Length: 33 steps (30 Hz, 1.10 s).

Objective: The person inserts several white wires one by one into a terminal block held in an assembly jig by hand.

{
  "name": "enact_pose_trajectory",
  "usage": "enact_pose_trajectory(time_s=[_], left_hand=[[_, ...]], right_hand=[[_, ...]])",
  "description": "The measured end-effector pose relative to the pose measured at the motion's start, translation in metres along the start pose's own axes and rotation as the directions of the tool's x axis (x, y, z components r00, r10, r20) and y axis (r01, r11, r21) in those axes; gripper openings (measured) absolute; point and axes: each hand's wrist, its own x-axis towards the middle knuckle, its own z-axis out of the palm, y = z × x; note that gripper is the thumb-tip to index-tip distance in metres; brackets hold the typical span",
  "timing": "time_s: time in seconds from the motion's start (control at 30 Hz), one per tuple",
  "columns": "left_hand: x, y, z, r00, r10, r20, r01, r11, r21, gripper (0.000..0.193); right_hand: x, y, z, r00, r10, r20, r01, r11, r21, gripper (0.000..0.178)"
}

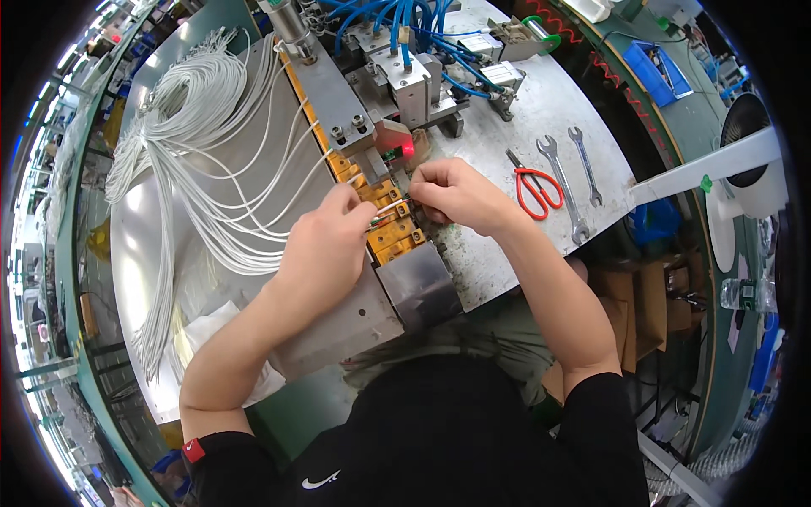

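Observation:
Both of my hands are at a yellow slotted fixture on the metal machine table. My left hand is closed in a pinch over its left side, with thin coloured wire ends showing beside the fingertips. A short length of white cable crosses the fixture between the two hands. On the right side, my right hand pinches at the end of that cable; its fingertips partly hide what they grip. Other white cables run from a large bundle at the left to the fixture's far slots.
Just beyond my hands stands a press with a metal block, a lit red part and blue air hoses. Red-handled scissors and two wrenches lie to the right. A steel block sits at the fixture's near end.

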Motion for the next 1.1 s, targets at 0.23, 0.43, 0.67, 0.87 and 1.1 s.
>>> enact_pose_trajectory(time_s=[0.23, 0.43, 0.67, 0.87, 1.1], left_hand=[[0.007, -0.001, -0.017, 0.954, -0.254, 0.159, 0.3, 0.784, -0.543, 0.016], [0.011, 0.0, -0.019, 0.965, -0.256, 0.053, 0.215, 0.662, -0.718, 0.015], [0.011, 0.009, -0.023, 0.988, -0.153, -0.022, 0.127, 0.885, -0.447, 0.012], [0.008, 0.009, -0.025, 0.954, -0.222, 0.203, 0.3, 0.73, -0.614, 0.014], [0.005, 0.01, -0.019, 0.946, -0.222, 0.237, 0.32, 0.763, -0.562, 0.016]], right_hand=[[-0.008, 0.001, -0.004, 0.987, -0.111, -0.116, 0.124, 0.986, 0.115, 0.014], [-0.024, -0.03, 0.023, 0.958, -0.287, -0.02, 0.271, 0.923, -0.273, 0.012], [-0.033, -0.038, 0.024, 0.978, -0.207, -0.006, 0.207, 0.977, -0.046, 0.012], [-0.03, -0.03, 0.014, 0.991, -0.135, 0.016, 0.135, 0.99, -0.035, 0.011], [-0.036, -0.03, 0.025, 0.981, -0.196, -0.003, 0.193, 0.968, -0.163, 0.008]])
